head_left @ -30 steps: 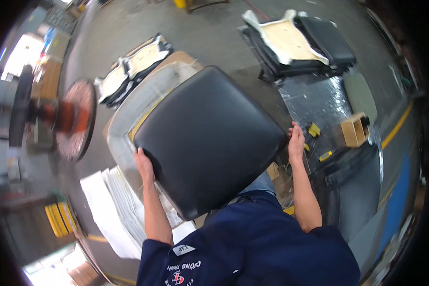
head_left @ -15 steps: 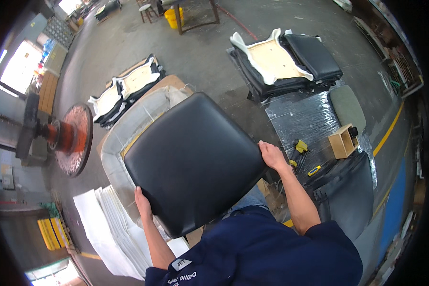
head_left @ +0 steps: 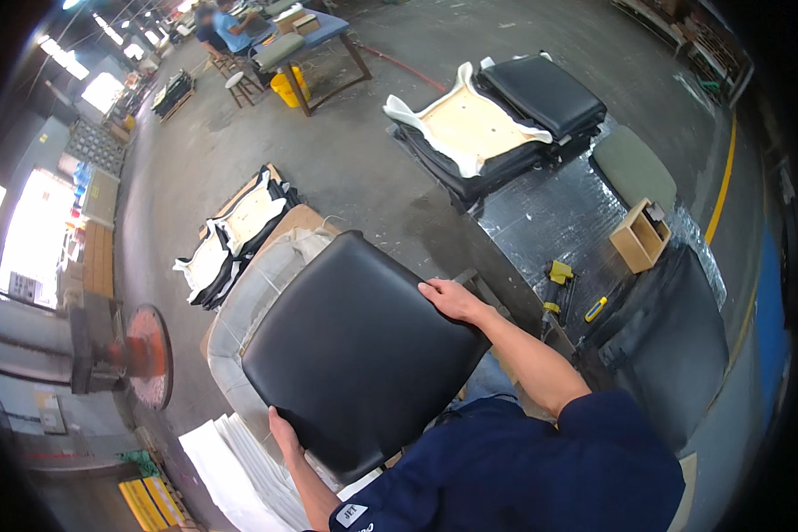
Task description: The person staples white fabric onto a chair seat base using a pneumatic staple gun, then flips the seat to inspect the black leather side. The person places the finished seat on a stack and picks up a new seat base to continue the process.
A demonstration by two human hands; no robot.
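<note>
A black upholstered seat cushion, smooth side up, lies in front of me over a padded grey support. My left hand grips its near left edge, the thumb on top and the other fingers hidden below. Along the right edge, my right hand holds on, its thumb and part of the fingers showing on the cover. The underside of the cushion is out of sight.
On the right, a plastic-wrapped table bears a yellow-and-black power tool, a yellow cutter, a wooden box and stacked cushions. White sheets lie at lower left. More cushion pieces sit beyond the support.
The view has tilted up, showing people at a far table. My right hand has shifted along the cushion's right edge, away from me. Both hands stay on the cushion.
</note>
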